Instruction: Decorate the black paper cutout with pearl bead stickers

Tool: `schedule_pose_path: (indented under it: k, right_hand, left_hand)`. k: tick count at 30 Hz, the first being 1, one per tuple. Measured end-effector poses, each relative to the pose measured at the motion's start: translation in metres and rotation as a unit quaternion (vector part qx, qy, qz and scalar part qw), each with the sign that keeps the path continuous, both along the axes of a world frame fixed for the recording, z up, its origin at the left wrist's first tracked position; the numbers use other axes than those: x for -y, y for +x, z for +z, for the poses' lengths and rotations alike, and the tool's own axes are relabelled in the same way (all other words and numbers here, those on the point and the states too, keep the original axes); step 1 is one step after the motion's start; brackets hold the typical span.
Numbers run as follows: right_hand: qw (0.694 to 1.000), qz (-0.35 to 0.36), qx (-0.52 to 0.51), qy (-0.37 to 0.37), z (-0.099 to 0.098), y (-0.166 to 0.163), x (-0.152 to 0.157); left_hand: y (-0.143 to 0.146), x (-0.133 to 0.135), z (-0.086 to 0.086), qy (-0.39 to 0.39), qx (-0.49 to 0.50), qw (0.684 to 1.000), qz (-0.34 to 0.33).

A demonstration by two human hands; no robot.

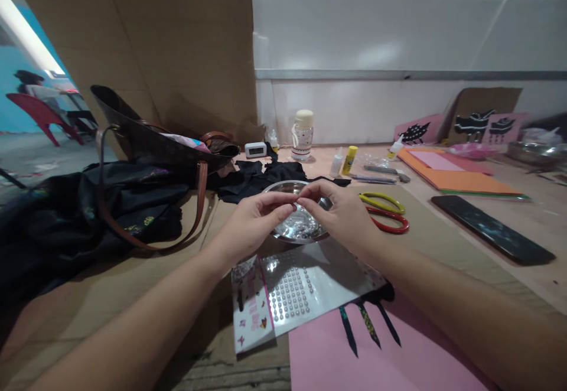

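Observation:
Over a shiny metal bowl [301, 228], my left hand [261, 217] and my right hand [330, 205] meet at the fingertips. Thumb and forefinger of each are pinched together; whatever they hold is too small to make out. Small bits glint inside the bowl. Just in front of it lies a sheet of stick-on pearls [290, 290] in clear packaging with a printed card end. The packaging covers part of a pink paper [328, 349], on which pointed black strips [370, 326] show, some with coloured glitter. Scissors [385, 211] with yellow and red handles rest right of the bowl.
A dark handbag [150, 143] and black cloth [88, 214] occupy the left. Behind the bowl are a bottle [303, 137], a small digital clock [256, 150], a glue stick [349, 159] and black scraps [266, 175]. A phone [491, 228] and coloured paper [469, 175] lie right.

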State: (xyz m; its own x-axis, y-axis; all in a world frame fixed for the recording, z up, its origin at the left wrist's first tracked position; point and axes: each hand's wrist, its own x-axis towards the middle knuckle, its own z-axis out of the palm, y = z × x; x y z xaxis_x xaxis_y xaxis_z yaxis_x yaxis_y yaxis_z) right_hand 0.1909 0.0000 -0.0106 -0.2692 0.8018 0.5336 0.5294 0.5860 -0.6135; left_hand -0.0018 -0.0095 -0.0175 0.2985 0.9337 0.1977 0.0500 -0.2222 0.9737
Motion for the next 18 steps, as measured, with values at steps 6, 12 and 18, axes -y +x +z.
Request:
schedule_pose_path:
  k: [6,12,18]
  right_hand:
    - [0.998,0.012,-0.034,-0.048,0.0041,-0.0014,0.0033]
    - [0.987,0.032,-0.097,-0.125,0.0016,-0.0039,0.002]
    - [0.953,0.113,-0.186,-0.212,-0.0007,-0.0072,0.0004]
  left_hand:
    - [-0.0008,0.0006,0.0014,0.006,-0.016,1.0,0.005]
    - [-0.0006,0.0003,0.0009,0.03,-0.014,0.999,0.027]
    - [-0.0011,0.0051,0.0033,0.073,-0.113,0.988,0.076]
